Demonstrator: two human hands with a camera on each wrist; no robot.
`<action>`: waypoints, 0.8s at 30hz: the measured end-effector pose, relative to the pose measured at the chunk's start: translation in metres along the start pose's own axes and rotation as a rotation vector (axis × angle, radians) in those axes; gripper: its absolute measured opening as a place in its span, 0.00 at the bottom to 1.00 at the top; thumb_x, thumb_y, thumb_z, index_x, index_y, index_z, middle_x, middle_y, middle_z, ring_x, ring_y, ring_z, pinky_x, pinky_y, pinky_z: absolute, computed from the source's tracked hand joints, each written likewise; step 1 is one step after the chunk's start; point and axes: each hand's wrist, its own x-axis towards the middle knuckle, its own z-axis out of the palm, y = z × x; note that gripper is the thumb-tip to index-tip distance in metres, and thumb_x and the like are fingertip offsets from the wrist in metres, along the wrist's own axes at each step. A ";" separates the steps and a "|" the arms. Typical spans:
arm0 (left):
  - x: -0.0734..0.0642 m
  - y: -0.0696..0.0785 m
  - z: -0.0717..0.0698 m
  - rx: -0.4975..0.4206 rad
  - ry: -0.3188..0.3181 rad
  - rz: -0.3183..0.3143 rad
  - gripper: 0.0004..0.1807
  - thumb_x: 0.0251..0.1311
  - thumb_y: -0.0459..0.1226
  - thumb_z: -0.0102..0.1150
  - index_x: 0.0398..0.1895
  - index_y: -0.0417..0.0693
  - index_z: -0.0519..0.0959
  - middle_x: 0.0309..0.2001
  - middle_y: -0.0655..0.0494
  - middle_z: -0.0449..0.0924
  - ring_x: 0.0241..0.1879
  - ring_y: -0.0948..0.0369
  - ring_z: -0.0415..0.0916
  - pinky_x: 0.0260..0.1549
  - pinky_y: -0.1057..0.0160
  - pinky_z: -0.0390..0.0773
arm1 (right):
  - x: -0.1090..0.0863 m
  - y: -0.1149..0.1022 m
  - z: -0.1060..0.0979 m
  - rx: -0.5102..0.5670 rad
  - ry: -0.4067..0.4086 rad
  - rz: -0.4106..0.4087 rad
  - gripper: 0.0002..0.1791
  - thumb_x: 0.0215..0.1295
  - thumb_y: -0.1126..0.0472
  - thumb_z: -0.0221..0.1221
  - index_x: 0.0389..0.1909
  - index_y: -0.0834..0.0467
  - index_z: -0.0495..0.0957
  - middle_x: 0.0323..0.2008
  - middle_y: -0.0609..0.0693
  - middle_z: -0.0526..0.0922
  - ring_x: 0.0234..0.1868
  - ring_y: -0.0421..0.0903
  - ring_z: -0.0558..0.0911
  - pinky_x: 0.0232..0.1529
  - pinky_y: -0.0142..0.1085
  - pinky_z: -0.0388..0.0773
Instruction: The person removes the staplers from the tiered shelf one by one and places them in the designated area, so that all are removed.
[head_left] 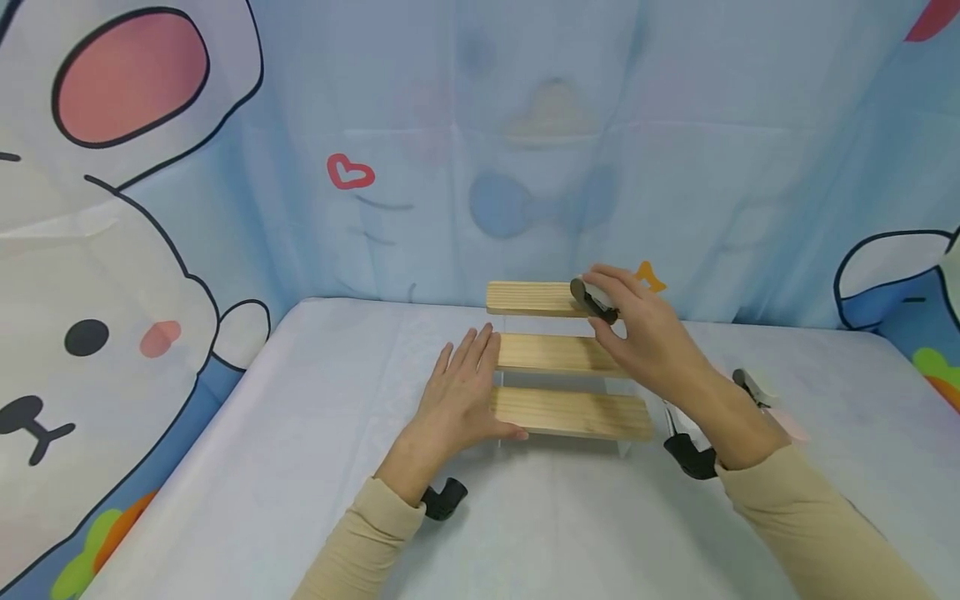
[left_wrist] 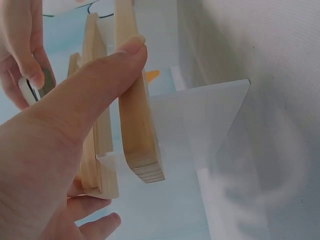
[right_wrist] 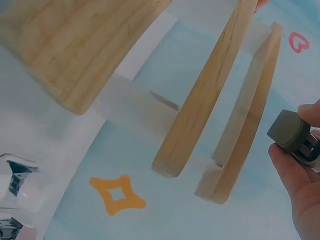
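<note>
A small three-tier rack of pale wooden boards with translucent side panels (left_wrist: 200, 117) stands on the white-covered table. My left hand (head_left: 461, 396) rests against the rack's left ends with fingers straight. Its thumb lies on the edge of the lowest board (left_wrist: 140, 130), while the other fingers reach past the end of the middle board (head_left: 555, 354). At the right end of the top board (head_left: 528, 297), my right hand (head_left: 645, 329) pinches a small rounded item (right_wrist: 290, 132) between thumb and fingers. That item has a dark olive end and a pale body; its kind I cannot tell.
Right of the rack lie a similar olive-and-pale item (head_left: 753, 387) and a black-ended thing (head_left: 690, 457) with a thin silvery part, partly behind my right forearm. A black curved piece (head_left: 447, 500) shows beside my left wrist. A printed blue curtain (head_left: 420, 100) hangs behind the table.
</note>
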 end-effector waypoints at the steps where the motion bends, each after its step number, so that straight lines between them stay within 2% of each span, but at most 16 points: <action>1: 0.000 0.000 0.000 0.002 0.004 0.003 0.74 0.36 0.70 0.71 0.80 0.43 0.45 0.81 0.50 0.43 0.80 0.51 0.43 0.77 0.46 0.49 | -0.002 0.000 -0.001 -0.001 0.000 0.002 0.30 0.60 0.74 0.63 0.65 0.67 0.69 0.66 0.65 0.70 0.57 0.63 0.78 0.46 0.54 0.81; 6: 0.001 0.001 -0.001 0.006 0.013 0.008 0.74 0.36 0.70 0.71 0.80 0.42 0.46 0.80 0.50 0.45 0.80 0.52 0.44 0.77 0.46 0.49 | -0.014 0.000 -0.008 -0.005 0.015 0.010 0.31 0.59 0.75 0.63 0.65 0.65 0.70 0.66 0.63 0.70 0.58 0.63 0.78 0.47 0.55 0.80; 16: 0.001 0.001 -0.001 0.018 0.005 -0.007 0.74 0.35 0.71 0.71 0.80 0.43 0.45 0.80 0.50 0.45 0.80 0.52 0.44 0.78 0.45 0.48 | -0.030 0.005 -0.017 -0.031 0.081 -0.041 0.33 0.53 0.79 0.65 0.63 0.66 0.72 0.62 0.62 0.74 0.56 0.61 0.79 0.44 0.50 0.78; 24: 0.001 0.002 -0.002 0.009 -0.009 -0.014 0.74 0.36 0.70 0.71 0.80 0.43 0.45 0.80 0.50 0.45 0.80 0.53 0.43 0.78 0.46 0.46 | -0.046 0.005 -0.025 -0.075 0.068 -0.012 0.33 0.52 0.78 0.65 0.62 0.68 0.72 0.61 0.65 0.74 0.51 0.62 0.81 0.41 0.51 0.80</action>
